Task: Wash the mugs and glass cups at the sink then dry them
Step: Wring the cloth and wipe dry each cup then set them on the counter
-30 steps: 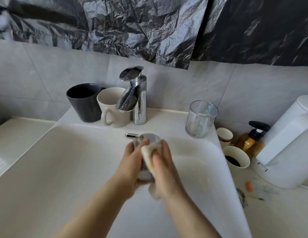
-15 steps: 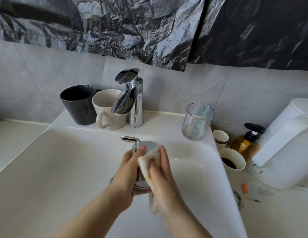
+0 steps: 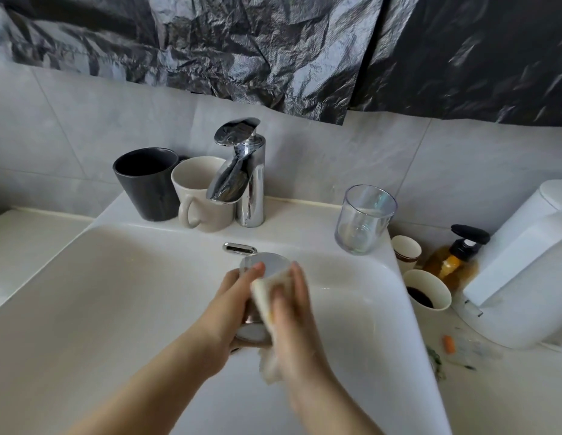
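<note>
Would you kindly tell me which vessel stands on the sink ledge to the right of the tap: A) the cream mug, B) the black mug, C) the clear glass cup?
C: the clear glass cup stands alone right of the tap.

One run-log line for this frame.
step: washing | left hand: grips glass cup over sink | right hand: holds sponge against it | on rim: black mug, cream mug, second glass
</note>
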`<state>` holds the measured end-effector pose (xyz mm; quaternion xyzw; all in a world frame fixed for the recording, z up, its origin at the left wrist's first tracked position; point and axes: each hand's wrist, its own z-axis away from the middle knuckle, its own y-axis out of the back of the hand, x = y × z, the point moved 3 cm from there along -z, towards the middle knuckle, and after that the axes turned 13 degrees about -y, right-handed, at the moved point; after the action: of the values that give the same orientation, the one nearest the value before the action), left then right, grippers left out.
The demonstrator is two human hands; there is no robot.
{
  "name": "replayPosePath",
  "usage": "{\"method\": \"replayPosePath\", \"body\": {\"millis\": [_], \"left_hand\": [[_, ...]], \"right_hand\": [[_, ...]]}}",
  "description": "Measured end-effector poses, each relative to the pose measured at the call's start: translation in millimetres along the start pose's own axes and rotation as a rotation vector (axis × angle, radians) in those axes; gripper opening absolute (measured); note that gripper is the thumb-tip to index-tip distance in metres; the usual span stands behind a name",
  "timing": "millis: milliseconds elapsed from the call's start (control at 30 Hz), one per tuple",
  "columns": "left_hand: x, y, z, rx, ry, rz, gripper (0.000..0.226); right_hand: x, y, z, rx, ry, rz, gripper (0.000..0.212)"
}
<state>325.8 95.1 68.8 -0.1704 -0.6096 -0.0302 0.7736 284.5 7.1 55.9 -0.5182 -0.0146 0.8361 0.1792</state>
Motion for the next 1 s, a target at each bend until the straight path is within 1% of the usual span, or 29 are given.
{"method": "replayPosePath", "body": {"millis": [33,67,100,133,200,233,267,300,333,367,400,433,467,500,533,567,600,633,667,700,733,800,833,867,933,1000], "left_hand": [[1,-6,3,-0.044,-0.024,-0.015,0.039],[0,-11,5,-0.077,-0.043,-0.028,0.045],[-1,-15,7,-0.084,-0.058,-0.036,0.052],[-1,-15,6,-0.063,-0.069,-0.03,0.056],[4,-10,4,0.012,-0.068,0.004,0.05],[7,-7,4,0.025,-0.059,0.017,0.046],[7,-4,3,0.014,-0.055,0.024,0.044],[8,-5,5,-0.003,-0.054,0.018,0.042],[8,-6,6,-0.037,-0.054,0.01,0.042],[7,-10,7,-0.079,-0.055,0.017,0.045],[5,-12,7,-0.11,-0.052,0.027,0.049],[4,-14,7,-0.124,-0.047,0.034,0.055],[4,-14,6,-0.127,-0.037,0.042,0.058],[3,-13,5,-0.129,-0.023,0.039,0.058],[3,-11,5,-0.13,-0.013,0.025,0.056],[4,-10,7,-0.126,-0.017,0.015,0.055],[3,-8,7,-0.121,-0.04,0.01,0.057],[2,-6,7,-0.111,-0.071,0.007,0.061],[1,-5,6,-0.092,-0.093,0.006,0.065],[2,-6,6,-0.082,-0.104,0.016,0.068],[3,-8,6,-0.085,-0.1,0.025,0.066],[3,-14,5,-0.096,-0.093,0.061,0.06],[2,-15,4,-0.083,-0.089,0.076,0.058],[1,-14,3,-0.059,-0.07,0.092,0.055],[3,-11,4,-0.037,-0.024,0.111,0.047],[2,-6,4,-0.044,-0.04,0.1,0.042]], "right_hand": [[-9,3,2,-0.051,-0.074,-0.053,0.03],[-11,11,1,-0.058,-0.127,-0.112,0.046],[-9,15,1,-0.079,-0.147,-0.116,0.062],[-4,14,-1,-0.096,-0.128,-0.077,0.066],[0,3,4,0.0,0.017,0.086,0.054],[0,-2,6,0.026,0.071,0.116,0.051],[1,-4,5,0.024,0.085,0.109,0.051],[-2,-5,4,-0.008,0.045,0.058,0.047],[-6,-1,1,-0.045,-0.034,-0.011,0.046],[-11,6,0,-0.062,-0.089,-0.08,0.06],[-13,13,-2,-0.076,-0.131,-0.142,0.079],[-13,17,-3,-0.069,-0.147,-0.14,0.087],[-12,16,-2,-0.033,-0.141,-0.101,0.085],[-10,13,-1,-0.002,-0.097,-0.061,0.072],[-9,9,2,0.028,-0.036,-0.031,0.054],[-11,4,7,0.051,0.032,0.015,0.043],[-14,2,9,0.08,0.119,0.051,0.04],[-16,0,10,0.09,0.16,0.067,0.038],[-17,2,9,0.102,0.171,0.071,0.033],[-19,6,8,0.108,0.129,0.018,0.024],[-20,11,5,0.098,0.066,-0.049,0.022],[-20,17,5,0.02,-0.031,-0.149,0.048],[-18,17,5,0.014,-0.019,-0.111,0.053],[-15,13,5,0.031,0.017,-0.038,0.053],[-13,0,11,0.056,0.136,0.113,0.055],[-13,-9,15,0.049,0.164,0.166,0.053]]}}
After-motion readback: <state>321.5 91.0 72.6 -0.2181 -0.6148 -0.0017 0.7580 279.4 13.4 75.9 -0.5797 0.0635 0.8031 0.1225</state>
